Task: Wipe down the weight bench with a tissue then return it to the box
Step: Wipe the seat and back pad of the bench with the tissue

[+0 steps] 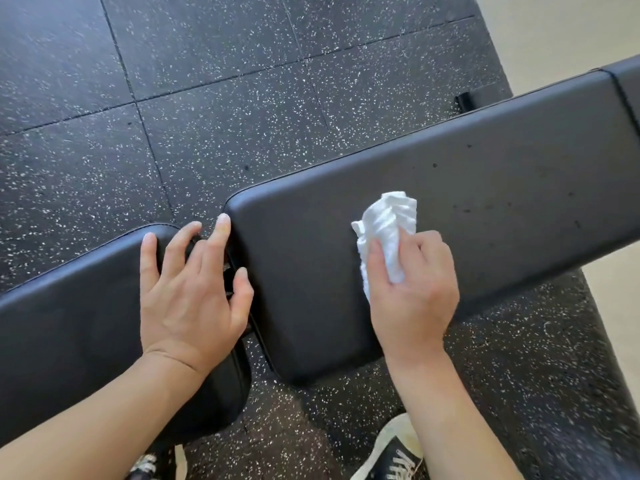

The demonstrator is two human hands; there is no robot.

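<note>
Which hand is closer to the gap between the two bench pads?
Left. The left hand rests across the gap, its fingers spread over both pads. The right hand grips the tissue farther along the long pad.

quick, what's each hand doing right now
Left hand: open, fingers spread, resting on the seat pad by the gap.
Right hand: holding the crumpled white tissue against the long bench pad.
</note>
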